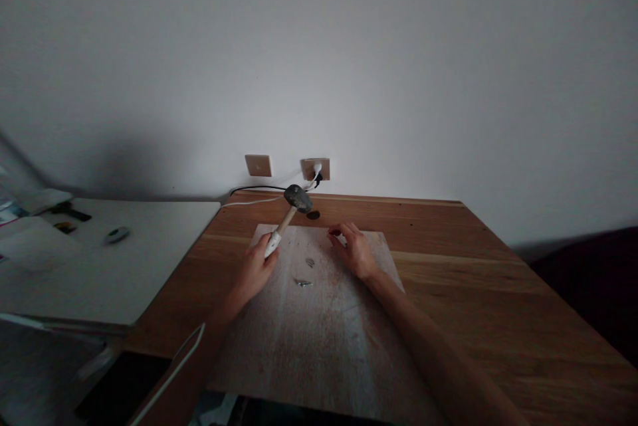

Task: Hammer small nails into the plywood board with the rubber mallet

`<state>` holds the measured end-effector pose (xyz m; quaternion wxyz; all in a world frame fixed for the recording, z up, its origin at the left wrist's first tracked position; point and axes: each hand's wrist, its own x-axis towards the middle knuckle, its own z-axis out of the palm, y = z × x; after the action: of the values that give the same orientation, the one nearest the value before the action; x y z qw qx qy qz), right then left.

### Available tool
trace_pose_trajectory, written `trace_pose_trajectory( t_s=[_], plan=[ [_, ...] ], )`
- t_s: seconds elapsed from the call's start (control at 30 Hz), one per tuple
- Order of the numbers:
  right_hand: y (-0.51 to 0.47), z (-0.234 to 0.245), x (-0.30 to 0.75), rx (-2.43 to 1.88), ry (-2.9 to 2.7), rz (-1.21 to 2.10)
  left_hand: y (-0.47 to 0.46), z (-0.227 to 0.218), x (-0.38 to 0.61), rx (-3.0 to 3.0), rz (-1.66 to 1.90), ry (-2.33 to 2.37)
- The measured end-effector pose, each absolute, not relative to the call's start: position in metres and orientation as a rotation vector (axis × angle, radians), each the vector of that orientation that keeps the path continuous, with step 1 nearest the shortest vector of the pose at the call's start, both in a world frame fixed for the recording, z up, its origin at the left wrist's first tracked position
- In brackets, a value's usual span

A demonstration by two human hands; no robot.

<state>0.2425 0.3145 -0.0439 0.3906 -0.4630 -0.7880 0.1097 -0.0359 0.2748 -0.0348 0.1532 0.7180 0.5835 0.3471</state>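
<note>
My left hand (255,268) is closed round the pale wooden handle of a hammer (290,213), whose dark head is raised and tilted toward the wall. My right hand (353,248) rests on a pale wooden board (323,333), its fingers curled near the board's far edge; whether they pinch anything small I cannot make out. Two small metal pieces (304,274) lie on the board between my hands.
The board lies on a brown wooden table (498,280). A white table (124,253) with small objects stands to the left. Two wall sockets (314,167) sit behind, with a white and a black cable plugged in. A white cable (174,363) hangs near my left forearm.
</note>
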Motion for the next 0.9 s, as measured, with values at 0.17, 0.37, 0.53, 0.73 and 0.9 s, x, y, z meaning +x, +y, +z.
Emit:
trace_pose_trajectory(
  t_s=[0.17,0.37,0.53,0.73,0.9],
  plan=[
    [0.315,-0.042,0.239,-1.185,-2.11,0.188,0.275,-0.035,-0.037,2.066,1.003,1.663],
    [0.312,-0.042,0.226,-1.194,-2.304,0.029,0.275,-0.034,-0.037,2.067,1.001,1.635],
    [0.311,-0.043,0.223,-1.215,-2.356,0.042,0.275,-0.034,-0.035,2.053,1.0,1.628],
    [0.313,-0.048,0.225,-1.181,-2.326,0.07,0.275,-0.035,-0.037,2.069,0.965,1.62],
    [0.315,-0.052,0.226,-1.148,-2.298,0.145,0.276,-0.037,-0.037,2.062,0.958,1.634]
  ],
)
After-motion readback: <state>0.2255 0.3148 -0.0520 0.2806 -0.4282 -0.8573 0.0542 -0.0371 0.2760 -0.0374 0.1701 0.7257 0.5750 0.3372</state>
